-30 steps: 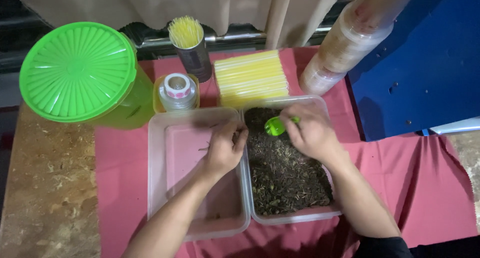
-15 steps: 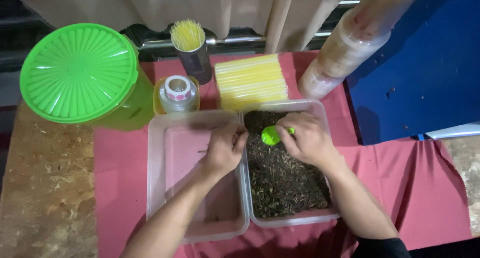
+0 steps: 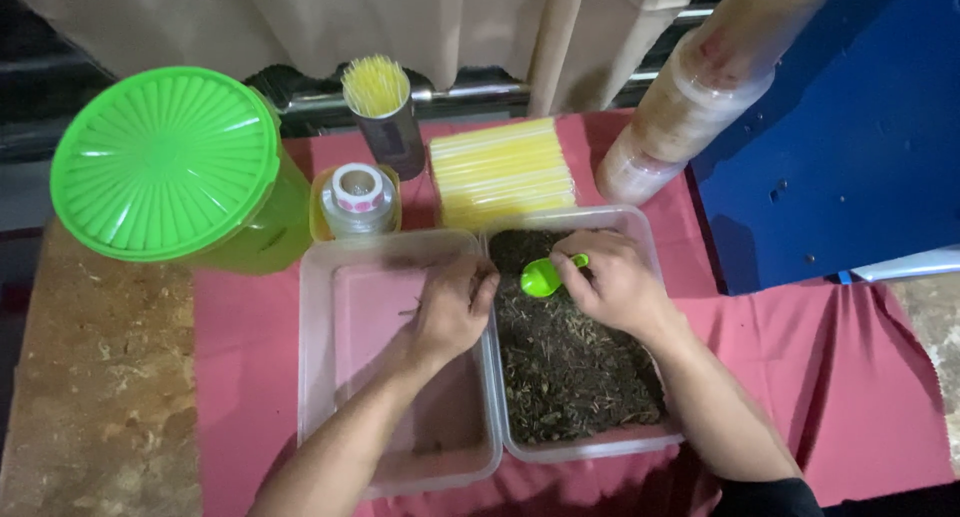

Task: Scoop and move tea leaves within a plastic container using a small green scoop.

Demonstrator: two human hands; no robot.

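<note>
Two clear plastic tubs sit side by side on a red cloth. The right tub [image 3: 655, 262] is full of dark dried leaves [image 3: 565, 367]; the left tub [image 3: 320, 357] is almost bare. My right hand [image 3: 615, 282] grips a small green scoop [image 3: 542, 276] over the far end of the leaves, bowl pointing left. My left hand [image 3: 452, 307] rests over the wall shared by the two tubs, fingers curled close to the scoop; whether it pinches anything is hidden.
A big green lidded container [image 3: 165, 162] stands at the back left. Behind the tubs are a small jar with a tape roll [image 3: 357, 192], a tin of yellow sticks [image 3: 378, 102], a pack of yellow straws [image 3: 505, 172] and a stack of clear cups [image 3: 690, 97]. A blue panel [image 3: 850, 127] stands to the right.
My right hand has brought the green scoop leftward and a little down, closer to my left hand. My left hand has stayed at the tubs' shared wall.
</note>
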